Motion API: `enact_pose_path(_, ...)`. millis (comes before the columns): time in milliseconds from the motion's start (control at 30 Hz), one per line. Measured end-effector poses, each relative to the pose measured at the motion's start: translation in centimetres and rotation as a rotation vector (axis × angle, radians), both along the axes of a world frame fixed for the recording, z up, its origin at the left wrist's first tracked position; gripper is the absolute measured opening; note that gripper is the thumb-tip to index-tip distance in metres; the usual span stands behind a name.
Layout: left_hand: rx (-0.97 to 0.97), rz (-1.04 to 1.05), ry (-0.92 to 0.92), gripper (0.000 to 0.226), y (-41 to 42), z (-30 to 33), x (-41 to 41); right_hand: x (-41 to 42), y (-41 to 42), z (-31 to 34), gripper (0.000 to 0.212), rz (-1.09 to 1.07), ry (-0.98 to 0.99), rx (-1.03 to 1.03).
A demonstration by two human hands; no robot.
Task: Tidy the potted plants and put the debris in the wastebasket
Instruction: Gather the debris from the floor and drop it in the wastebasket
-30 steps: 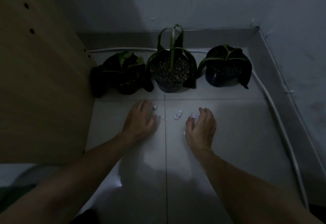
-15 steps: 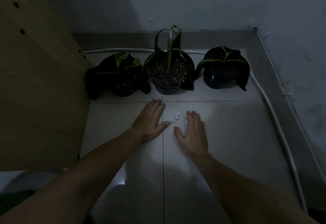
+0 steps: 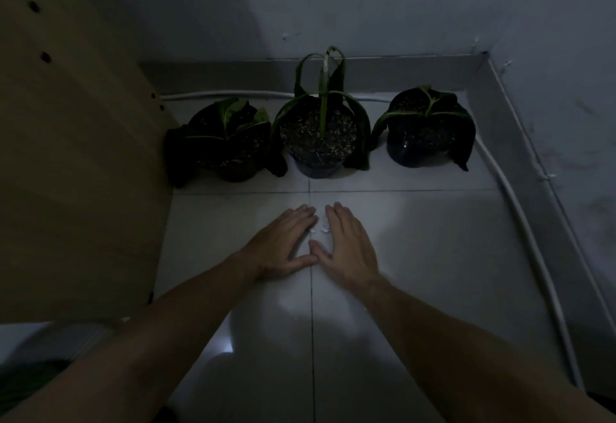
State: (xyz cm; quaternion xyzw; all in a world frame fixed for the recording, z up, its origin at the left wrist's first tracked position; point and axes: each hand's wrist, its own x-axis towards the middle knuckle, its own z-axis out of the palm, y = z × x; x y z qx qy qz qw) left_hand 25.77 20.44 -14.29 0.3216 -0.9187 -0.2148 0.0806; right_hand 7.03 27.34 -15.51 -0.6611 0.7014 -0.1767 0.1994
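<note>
Three dark potted plants stand in a row on the tiled floor by the back wall: a left pot, a middle pot with a tall drooping shoot, and a right pot. In front of them my left hand and my right hand lie flat on the tile, palms down, thumbs touching. A few small white bits of debris sit in the narrow gap between the two hands. No wastebasket is in view.
A tan wooden cabinet side rises along the left. A white cable runs along the back wall and down the right side beside the grey skirting. The room is dim.
Both hands have flattened and slid toward each other until the thumbs meet, closing the gap around the white bits, which have gathered between them.
</note>
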Motion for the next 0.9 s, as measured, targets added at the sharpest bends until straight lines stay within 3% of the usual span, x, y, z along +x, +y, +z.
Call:
enact_pose_path(267, -0.256, 0.048, -0.060, 0.045, 0.7, -1.5, 0.2, -0.5, 0.0, -0.9, 0.048, 0.136, 0.131, -0.147)
enact_pose_path(500, -0.229, 0.055, -0.047, 0.022, 0.8, -1.2, -0.3, -2.0, 0.3, -1.0, 0.032, 0.262, 0.181, -0.191)
enact_pose_path(633, -0.197, 0.044, 0.020, 0.021, 0.7, -1.0, -0.6, -1.8, 0.3, -0.6, 0.022, 0.233, 0.169, -0.153)
enact_pose_path(900, -0.022, 0.162, 0.058, 0.021, -0.4, 0.8, -1.1, -1.3, -1.1, 0.8, 0.030, 0.269, 0.204, -0.188)
